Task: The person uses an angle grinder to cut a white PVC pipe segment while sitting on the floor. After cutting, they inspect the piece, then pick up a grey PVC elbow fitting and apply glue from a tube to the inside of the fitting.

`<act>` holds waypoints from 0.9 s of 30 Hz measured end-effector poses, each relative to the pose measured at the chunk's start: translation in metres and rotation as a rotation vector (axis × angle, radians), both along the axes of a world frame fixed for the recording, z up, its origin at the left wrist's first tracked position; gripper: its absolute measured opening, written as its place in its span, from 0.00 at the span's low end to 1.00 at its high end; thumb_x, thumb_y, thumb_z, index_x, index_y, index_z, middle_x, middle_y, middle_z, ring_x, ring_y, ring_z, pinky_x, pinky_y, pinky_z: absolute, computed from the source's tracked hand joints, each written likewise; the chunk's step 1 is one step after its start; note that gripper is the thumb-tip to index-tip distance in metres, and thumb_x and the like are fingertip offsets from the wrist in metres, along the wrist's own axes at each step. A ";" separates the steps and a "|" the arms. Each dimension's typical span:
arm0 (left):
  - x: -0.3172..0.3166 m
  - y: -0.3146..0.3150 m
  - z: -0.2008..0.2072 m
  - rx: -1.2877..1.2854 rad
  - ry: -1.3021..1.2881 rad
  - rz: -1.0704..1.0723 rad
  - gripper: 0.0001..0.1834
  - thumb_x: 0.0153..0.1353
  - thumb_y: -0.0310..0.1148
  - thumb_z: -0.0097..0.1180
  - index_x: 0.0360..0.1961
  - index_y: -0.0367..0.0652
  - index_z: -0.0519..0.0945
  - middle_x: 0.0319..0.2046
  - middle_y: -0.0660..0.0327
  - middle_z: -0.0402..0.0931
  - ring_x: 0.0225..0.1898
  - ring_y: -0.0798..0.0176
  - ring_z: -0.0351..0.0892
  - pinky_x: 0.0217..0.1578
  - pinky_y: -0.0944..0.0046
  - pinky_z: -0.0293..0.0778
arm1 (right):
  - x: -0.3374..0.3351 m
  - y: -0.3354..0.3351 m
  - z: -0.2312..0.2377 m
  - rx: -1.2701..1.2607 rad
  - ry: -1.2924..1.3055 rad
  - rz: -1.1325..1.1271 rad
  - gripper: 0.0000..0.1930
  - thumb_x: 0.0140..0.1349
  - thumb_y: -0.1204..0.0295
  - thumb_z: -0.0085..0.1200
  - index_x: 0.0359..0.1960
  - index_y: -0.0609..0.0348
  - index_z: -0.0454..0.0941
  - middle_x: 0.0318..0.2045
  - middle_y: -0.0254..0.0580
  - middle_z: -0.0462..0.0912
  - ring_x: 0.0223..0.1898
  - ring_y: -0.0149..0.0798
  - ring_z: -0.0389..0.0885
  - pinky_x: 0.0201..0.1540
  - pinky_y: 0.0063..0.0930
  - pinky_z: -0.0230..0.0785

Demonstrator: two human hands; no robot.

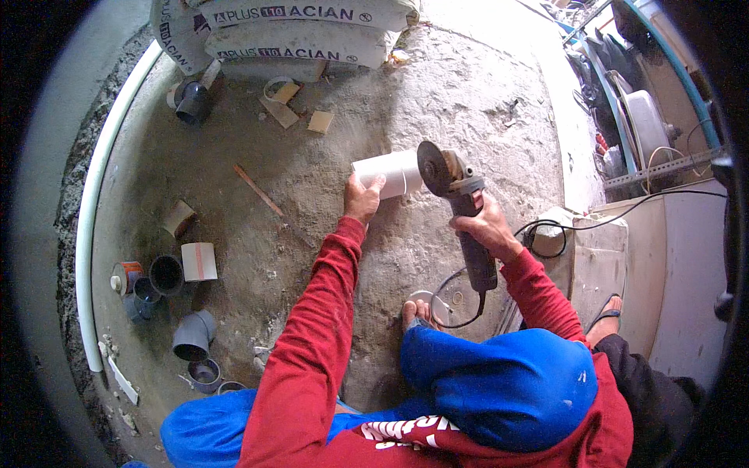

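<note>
My left hand (363, 199) grips a short length of white plastic pipe (394, 173) by its left end, off to the front of me over the rough floor. In my right hand (491, 226) is an angle grinder (473, 242), its body pointing back toward me and its black cord looping down and away to the right. The grinder's disc (432, 168) stands upright at the right end of the pipe. Whether the disc touches the pipe or is just apart from it, I cannot tell. The pipe's right end is hidden behind the disc.
Stacked bags (304, 39) stand at the far side. Grey pipe elbows (193, 335), a tin (126, 277) and pipe pieces lie left. A long white pipe (101, 179) runs along the left wall. Another person's sandalled foot (606, 318) is at right, beside a pale block (599, 257).
</note>
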State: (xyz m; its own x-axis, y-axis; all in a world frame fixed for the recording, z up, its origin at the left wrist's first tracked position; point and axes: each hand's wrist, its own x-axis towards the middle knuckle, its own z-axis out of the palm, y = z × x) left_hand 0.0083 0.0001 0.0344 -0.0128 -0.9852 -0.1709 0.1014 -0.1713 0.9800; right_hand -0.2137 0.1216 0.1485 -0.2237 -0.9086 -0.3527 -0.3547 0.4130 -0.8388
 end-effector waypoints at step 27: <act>-0.014 -0.024 -0.027 0.111 -0.175 0.197 0.26 0.70 0.48 0.53 0.37 0.28 0.83 0.32 0.47 0.84 0.33 0.53 0.83 0.37 0.53 0.77 | 0.009 -0.026 -0.005 0.059 0.060 0.095 0.25 0.44 0.65 0.69 0.42 0.65 0.74 0.29 0.36 0.78 0.28 0.32 0.77 0.32 0.29 0.72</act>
State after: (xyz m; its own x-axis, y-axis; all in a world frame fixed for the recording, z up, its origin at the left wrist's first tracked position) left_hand -0.0059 -0.0243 0.0077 0.2158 -0.9411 -0.2603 -0.0259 -0.2720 0.9619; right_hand -0.2046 0.0956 0.1436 -0.1594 -0.9048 -0.3949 -0.4432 0.4230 -0.7903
